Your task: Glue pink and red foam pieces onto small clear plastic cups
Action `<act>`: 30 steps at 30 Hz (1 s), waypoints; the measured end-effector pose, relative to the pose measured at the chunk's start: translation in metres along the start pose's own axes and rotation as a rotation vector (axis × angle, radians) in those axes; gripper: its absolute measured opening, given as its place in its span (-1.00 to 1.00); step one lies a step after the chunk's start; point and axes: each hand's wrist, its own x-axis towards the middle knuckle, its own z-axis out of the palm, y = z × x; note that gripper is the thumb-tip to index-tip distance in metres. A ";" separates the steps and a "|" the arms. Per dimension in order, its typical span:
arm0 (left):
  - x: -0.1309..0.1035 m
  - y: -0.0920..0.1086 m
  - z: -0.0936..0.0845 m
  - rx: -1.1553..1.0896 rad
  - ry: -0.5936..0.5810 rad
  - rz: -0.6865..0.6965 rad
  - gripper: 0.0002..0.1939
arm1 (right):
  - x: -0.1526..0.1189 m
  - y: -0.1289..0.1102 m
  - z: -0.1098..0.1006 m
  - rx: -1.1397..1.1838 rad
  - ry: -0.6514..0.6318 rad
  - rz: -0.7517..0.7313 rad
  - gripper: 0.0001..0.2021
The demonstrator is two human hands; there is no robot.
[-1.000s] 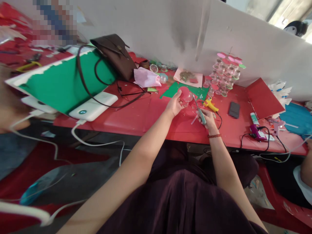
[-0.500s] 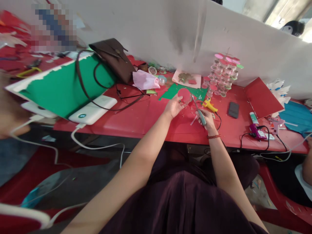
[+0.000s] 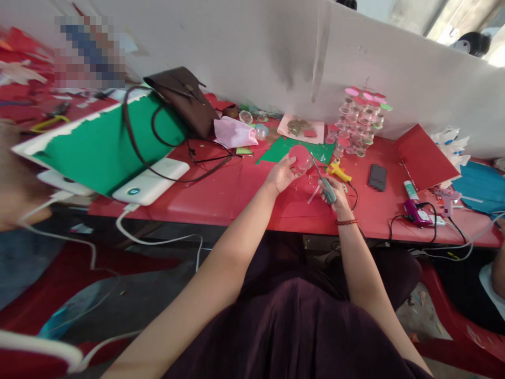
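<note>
My left hand (image 3: 283,175) is closed on the edge of a round red paper disc (image 3: 300,157), which seems to sit on a small clear plastic cup. Scissors with grey-green handles (image 3: 328,192) are in my right hand (image 3: 334,193), their blades pointing up beside the disc's right edge. Whether the blades touch the disc I cannot tell. Below both hands lies red paper (image 3: 272,197) with small scraps. A yellow glue gun (image 3: 339,170) rests just beyond my right hand.
A hanging stack of clear cups with coloured discs (image 3: 361,123) stands at the back. Left are a brown bag (image 3: 183,100), a white power bank (image 3: 152,181) and a green board (image 3: 106,139). A phone (image 3: 377,178) and pink glue gun (image 3: 447,200) lie right. People sit at both sides.
The disc has tilted slightly in my left hand and sits a touch lower. My right hand with the scissors has barely shifted.
</note>
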 end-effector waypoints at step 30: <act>0.006 0.007 -0.013 0.062 -0.042 0.026 -0.65 | 0.001 0.001 0.000 -0.039 -0.033 -0.013 -0.49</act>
